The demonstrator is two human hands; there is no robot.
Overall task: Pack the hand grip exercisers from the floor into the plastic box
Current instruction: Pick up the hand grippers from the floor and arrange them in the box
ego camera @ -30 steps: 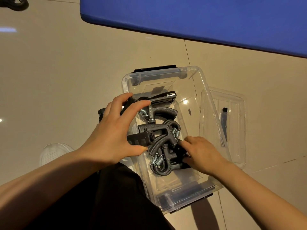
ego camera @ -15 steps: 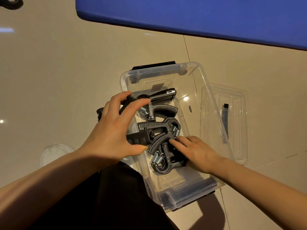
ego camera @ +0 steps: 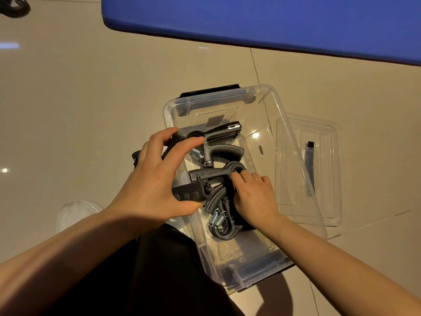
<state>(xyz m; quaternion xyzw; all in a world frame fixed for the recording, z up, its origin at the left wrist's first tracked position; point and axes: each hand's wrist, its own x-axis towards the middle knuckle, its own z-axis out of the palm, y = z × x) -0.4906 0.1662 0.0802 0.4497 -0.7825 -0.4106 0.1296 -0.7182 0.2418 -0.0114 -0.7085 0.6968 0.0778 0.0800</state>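
A clear plastic box (ego camera: 284, 115) stands open on the tiled floor with several black hand grip exercisers with steel springs inside, one (ego camera: 224, 150) near the far end. My left hand (ego camera: 155, 179) hovers over the box's left rim, shut on another black exerciser (ego camera: 189, 192) whose handle sticks out past my thumb. My right hand (ego camera: 255, 197) is inside the box, fingers curled over the handle of the middle exerciser (ego camera: 205, 173). Another exerciser (ego camera: 223, 231) lies below my right hand, partly hidden by it.
The box's clear lid (ego camera: 323, 169) lies on the floor, touching the box on the right. A blue mat (ego camera: 273, 19) spans the far side. My white shoe (ego camera: 75, 213) and dark trouser leg (ego camera: 159, 270) are at the near left. A black object (ego camera: 13, 5) sits top left.
My right hand has slid from the lower exerciser up onto the middle one's handle. My left hand has stayed over the left rim with its exerciser.
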